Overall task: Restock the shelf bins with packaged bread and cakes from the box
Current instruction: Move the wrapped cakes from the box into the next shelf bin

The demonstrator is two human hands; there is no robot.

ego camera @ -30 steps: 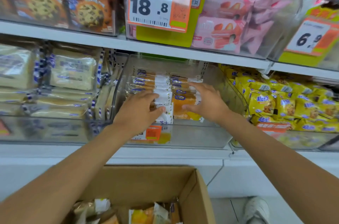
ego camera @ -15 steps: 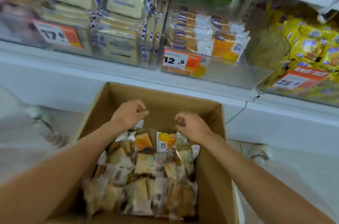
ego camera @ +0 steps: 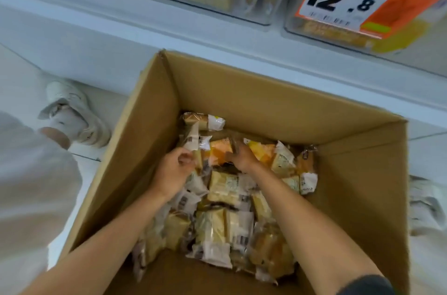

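Your hands have dropped deeper into brown cardboard box: left hand pinches white-ended cake packet at far left; right hand on orange-wrapped packet, grip unclear.

Pale trousers, white sneaker, dark sleeve

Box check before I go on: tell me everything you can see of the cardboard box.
The cardboard box is plain brown card, open-topped, with upright walls, and it sits in front of the white shelf base. Wrapped packets lie heaped inside, and bare card shows at the near side. The left hand and right hand reach in among the packets.
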